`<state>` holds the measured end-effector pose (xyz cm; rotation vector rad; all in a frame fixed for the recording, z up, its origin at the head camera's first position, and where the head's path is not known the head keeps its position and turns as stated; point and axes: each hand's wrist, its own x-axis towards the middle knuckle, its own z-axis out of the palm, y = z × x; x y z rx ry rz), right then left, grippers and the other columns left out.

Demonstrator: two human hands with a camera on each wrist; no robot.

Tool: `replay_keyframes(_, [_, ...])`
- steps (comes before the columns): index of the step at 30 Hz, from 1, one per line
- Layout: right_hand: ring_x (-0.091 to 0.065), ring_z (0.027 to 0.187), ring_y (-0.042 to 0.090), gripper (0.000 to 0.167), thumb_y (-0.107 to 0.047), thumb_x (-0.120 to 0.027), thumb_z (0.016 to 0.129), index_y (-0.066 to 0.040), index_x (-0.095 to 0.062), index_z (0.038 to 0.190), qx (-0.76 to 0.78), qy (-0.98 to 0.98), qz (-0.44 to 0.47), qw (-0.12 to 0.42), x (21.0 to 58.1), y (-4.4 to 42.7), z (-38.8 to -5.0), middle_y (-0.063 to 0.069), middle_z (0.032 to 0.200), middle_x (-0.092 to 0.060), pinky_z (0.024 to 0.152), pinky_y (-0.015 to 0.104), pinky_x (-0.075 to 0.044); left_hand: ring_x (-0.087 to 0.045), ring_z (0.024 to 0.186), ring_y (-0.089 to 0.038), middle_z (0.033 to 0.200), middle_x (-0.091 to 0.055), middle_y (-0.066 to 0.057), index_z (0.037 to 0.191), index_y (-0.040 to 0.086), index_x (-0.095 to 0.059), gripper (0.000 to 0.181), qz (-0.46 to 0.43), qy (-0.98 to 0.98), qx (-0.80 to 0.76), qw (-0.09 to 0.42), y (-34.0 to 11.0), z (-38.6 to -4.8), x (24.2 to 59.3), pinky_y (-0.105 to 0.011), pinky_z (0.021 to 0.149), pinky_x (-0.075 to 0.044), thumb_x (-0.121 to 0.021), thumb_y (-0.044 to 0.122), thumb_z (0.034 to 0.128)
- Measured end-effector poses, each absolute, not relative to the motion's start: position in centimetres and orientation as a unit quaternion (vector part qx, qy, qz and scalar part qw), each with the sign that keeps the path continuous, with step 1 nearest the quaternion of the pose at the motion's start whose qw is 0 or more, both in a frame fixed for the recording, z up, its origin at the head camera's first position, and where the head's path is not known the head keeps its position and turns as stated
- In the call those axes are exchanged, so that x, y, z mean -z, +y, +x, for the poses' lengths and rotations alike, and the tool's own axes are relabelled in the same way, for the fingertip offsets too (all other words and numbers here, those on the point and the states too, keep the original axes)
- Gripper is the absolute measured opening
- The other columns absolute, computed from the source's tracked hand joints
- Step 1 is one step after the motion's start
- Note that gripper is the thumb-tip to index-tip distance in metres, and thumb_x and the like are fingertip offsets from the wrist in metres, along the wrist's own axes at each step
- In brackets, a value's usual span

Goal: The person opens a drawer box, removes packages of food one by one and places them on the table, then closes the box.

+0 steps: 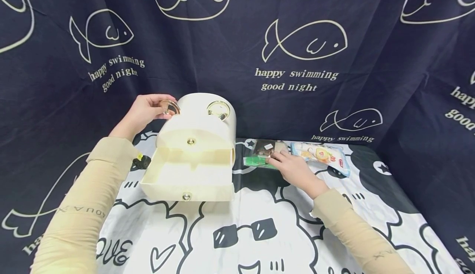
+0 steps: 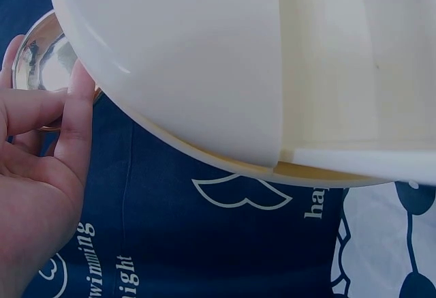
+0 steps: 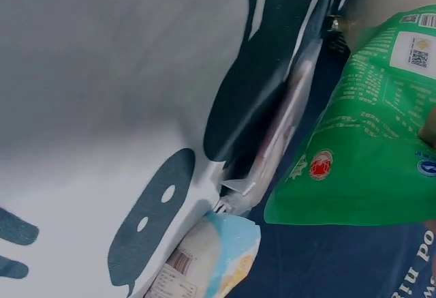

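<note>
1. Right of the cream drawer box [image 1: 196, 121], above the patterned cloth [image 1: 252, 208], find the green packet [image 1: 256, 161], close by the dark packet [image 1: 265, 147] and left of the blue-and-white bag [image 1: 323, 155].
2. Probably light, soft and smooth-filmed; likely to crease or slip rather than break. Best to take it by an edge, pressing gently.
3. With the right hand [image 1: 295, 170], pinches the green packet near its right end, fingers almost together over the film; cannot tell exactly where the thumb presses.
4. With the left hand [image 1: 146, 109], grips the gold disc [image 2: 44, 59] at the box's left side, fingers parted only by the rim. Looks stiff, polished, perhaps slippery.
</note>
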<state>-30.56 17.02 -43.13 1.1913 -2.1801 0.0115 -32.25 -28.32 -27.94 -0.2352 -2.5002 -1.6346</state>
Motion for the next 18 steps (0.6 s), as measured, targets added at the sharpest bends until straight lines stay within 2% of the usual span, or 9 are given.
replay_keyframes(5, [-0.057, 0.087, 0.021, 0.044, 0.005, -0.064, 0.073, -0.02, -0.06, 0.109, 0.008, -0.827, 0.463, 0.317, 43.6, 17.1, -30.9, 0.001, 0.105, -0.059, 0.051, 0.036, -0.05, -0.067, 0.082, -0.012, 0.088, -0.066, -0.002, 0.118, 0.003, -0.061, 0.031, -0.078, -0.833, 0.543, 0.072, -28.3, -32.2, 27.9, -0.024, 0.074, -0.057, -0.051, -0.007, 0.0906])
replay_keyframes(10, [-0.056, 0.084, 0.02, 0.034, 0.002, -0.059, 0.08, -0.019, -0.06, 0.105, 0.026, -0.823, 0.475, 0.309, 44.1, 17.0, -31.1, 0.001, 0.102, -0.058, 0.046, 0.035, -0.046, -0.067, 0.083, -0.012, 0.09, -0.066, 0.0, 0.119, 0.003, -0.061, 0.031, -0.075, -0.834, 0.542, 0.069, -28.3, -32.1, 27.9, -0.023, 0.074, -0.057, -0.052, -0.006, 0.091])
replay_keyframes(18, [-0.055, 0.082, 0.02, 0.034, 0.003, -0.057, 0.08, -0.02, -0.06, 0.105, 0.029, -0.817, 0.486, 0.308, 45.3, 17.1, -31.7, 0.0, 0.101, -0.056, 0.042, 0.034, -0.042, -0.066, 0.082, -0.012, 0.091, -0.065, -0.003, 0.119, 0.004, -0.061, 0.03, -0.071, -0.835, 0.542, 0.07, -28.3, -32.1, 27.9, -0.023, 0.074, -0.057, -0.052, -0.005, 0.0914])
